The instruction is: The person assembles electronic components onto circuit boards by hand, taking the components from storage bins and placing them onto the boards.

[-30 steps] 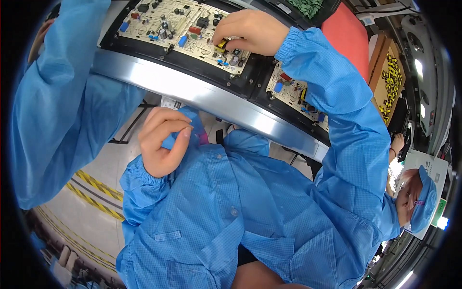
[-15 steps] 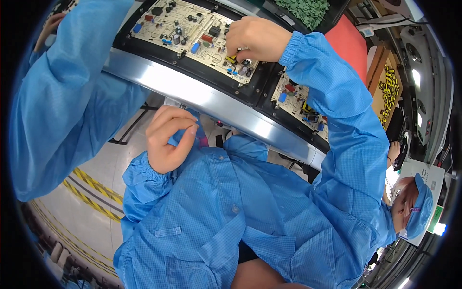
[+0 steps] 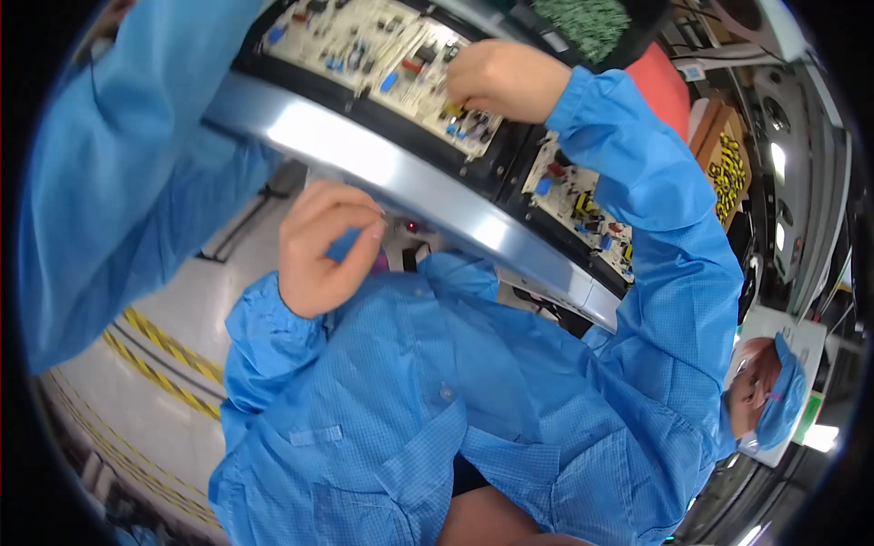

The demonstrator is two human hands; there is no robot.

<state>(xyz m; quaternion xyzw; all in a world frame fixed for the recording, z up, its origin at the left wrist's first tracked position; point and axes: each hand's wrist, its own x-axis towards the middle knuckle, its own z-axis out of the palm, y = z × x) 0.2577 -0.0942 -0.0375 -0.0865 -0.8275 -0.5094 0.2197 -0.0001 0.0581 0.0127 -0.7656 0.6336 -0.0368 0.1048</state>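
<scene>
At twelve o'clock, a circuit board (image 3: 417, 102) lies lengthwise from ten to four, a bare metal rail (image 3: 332, 146) beyond its seven-o'clock edge. The right hand (image 3: 501, 80) is narrowed over a yellow component (image 3: 453, 110), grip unclear; the left hand (image 3: 326, 250) curls half-open, empty.

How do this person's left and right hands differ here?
Place: the right hand is over the circuit board; the left hand is off it, nearer the smock.
Contact: the right hand is at a yellow component, grip unclear; the left hand is by none.
Pose: the left hand shows its thumb side; the right hand mostly its back.
Both are bare, with blue cuffs.
</scene>
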